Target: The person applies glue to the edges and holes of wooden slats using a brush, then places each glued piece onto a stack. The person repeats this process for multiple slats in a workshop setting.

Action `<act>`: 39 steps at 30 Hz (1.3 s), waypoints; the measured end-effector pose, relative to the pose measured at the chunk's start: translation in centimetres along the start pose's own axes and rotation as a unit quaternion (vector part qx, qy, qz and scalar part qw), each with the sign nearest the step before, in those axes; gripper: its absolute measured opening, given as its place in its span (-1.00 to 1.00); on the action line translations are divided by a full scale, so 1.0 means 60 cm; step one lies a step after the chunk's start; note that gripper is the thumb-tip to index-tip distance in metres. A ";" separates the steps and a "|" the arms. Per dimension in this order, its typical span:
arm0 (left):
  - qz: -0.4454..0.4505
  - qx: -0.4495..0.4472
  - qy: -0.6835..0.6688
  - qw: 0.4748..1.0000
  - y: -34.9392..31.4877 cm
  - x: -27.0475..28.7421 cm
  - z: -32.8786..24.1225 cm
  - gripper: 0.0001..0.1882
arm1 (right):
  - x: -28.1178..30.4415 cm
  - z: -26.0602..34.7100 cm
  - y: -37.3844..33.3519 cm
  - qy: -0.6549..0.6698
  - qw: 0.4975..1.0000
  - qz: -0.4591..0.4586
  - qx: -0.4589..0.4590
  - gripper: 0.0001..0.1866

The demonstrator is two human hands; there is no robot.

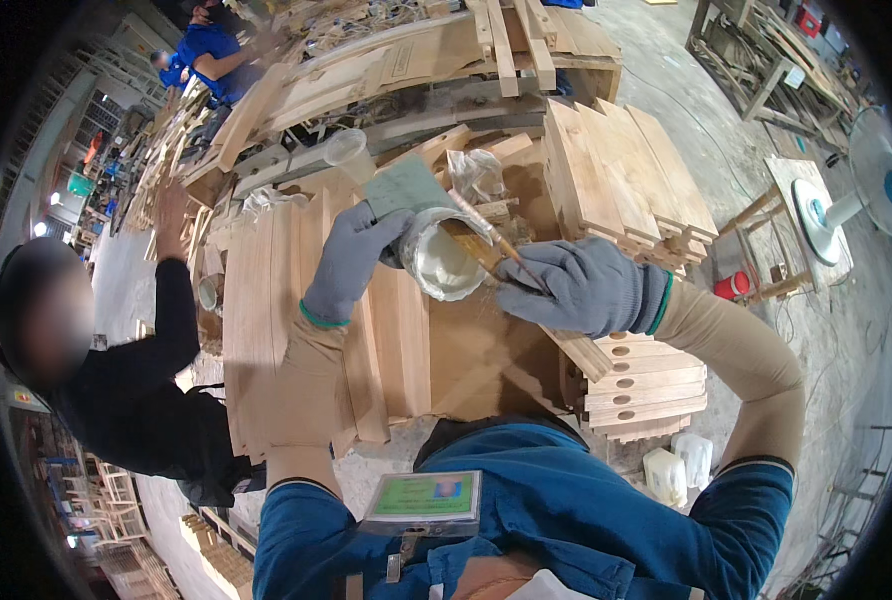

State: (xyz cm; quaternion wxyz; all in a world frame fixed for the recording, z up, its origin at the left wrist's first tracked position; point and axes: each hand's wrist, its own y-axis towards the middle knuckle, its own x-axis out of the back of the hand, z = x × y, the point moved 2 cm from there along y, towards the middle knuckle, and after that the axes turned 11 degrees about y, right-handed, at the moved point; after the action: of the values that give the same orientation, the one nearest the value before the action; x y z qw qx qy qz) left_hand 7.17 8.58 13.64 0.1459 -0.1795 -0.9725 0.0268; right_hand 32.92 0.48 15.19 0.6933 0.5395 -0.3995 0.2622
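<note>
My left hand [351, 255], in a grey glove, is closed around the side of a white tub [438, 289] holding a thick white paste [446, 262]. A flat grey-green piece [406, 190] shows just beyond those fingers; whether they hold it, I cannot tell. My right hand [581, 287], gloved as well, is closed on a thin stick [493, 231] that slants across the tub's rim. Beside the stick a flat, yellowish-brown wooden strip [473, 247] reaches into the tub. Its other end is hidden by my right glove. Below that glove juts the end of a wooden slat [583, 352].
Long boards [266, 320] lie to the left, on brown cardboard [476, 365]. Stacked wooden pieces [626, 170] stand at the right, with slotted ones [646, 385] nearer me. A clear plastic cup [350, 152] stands beyond. A person in black [136, 390] is close at left; a fan [836, 215] stands right.
</note>
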 end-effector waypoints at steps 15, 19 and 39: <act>-0.341 -0.183 0.058 0.920 -0.061 -0.073 0.064 -0.76 | -0.119 0.032 -0.036 0.439 0.734 -0.459 -0.241 -0.78; -0.280 -0.168 0.117 0.938 -0.070 -0.069 0.064 -0.75 | -0.083 0.015 -0.013 0.485 0.670 -0.457 -0.328 -0.76; 0.055 -0.022 0.055 0.997 -0.061 0.021 -0.005 -0.76 | 0.009 0.114 0.068 0.083 0.987 0.132 0.045 -0.77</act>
State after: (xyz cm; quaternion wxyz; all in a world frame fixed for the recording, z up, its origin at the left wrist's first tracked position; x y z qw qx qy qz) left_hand 4.88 5.64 14.66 0.1932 -0.2366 -0.9522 0.0039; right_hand 28.13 -4.95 18.53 0.6586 0.4889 -0.3957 0.4130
